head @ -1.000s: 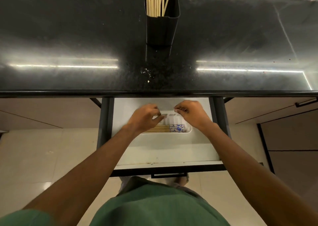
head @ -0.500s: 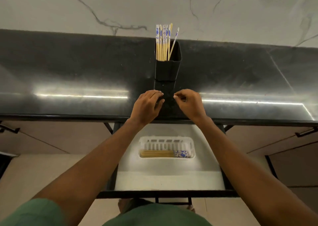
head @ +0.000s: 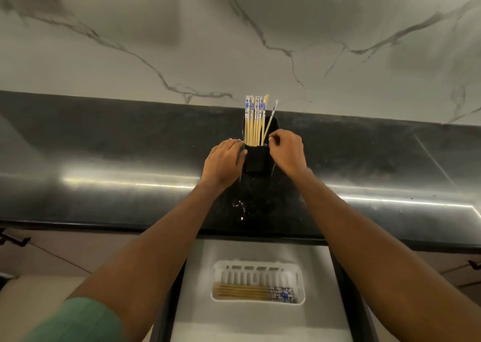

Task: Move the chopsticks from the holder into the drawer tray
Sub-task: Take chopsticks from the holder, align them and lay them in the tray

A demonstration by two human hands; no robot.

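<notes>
Marble, pale and grey-veined, forms the wall (head: pixel 338 29) that rises beyond both hands. Below it runs the black polished surface (head: pixel 104 146), on which the two hands work side by side. Nearer the body than either grip, the white drawer (head: pixel 197 289) stands open under the surface edge. A green sleeve (head: pixel 78 321) covers the upper left arm. In the drawer, well behind the wrists, sits the white slotted tray (head: pixel 299 271). The black holder (head: pixel 256 159) stands upright directly between the two grips. The left grip (head: pixel 223 159) is curled round the holder's left wall, thumb on its front face. The right grip (head: pixel 287 151) is narrow, with fingers bent at the holder's right rim. Whether it pinches anything cannot be told. The chopsticks (head: pixel 253 123), wooden with blue-and-white tops, stand bunched in the holder just beyond the left fingertips. One leaning chopstick (head: pixel 270 120) tilts toward the right grip, its foot beside the forefinger. More laid chopsticks (head: pixel 242 291) lie flat along the tray's near side. A few water drops (head: pixel 240 206) glint between the forearms.
</notes>
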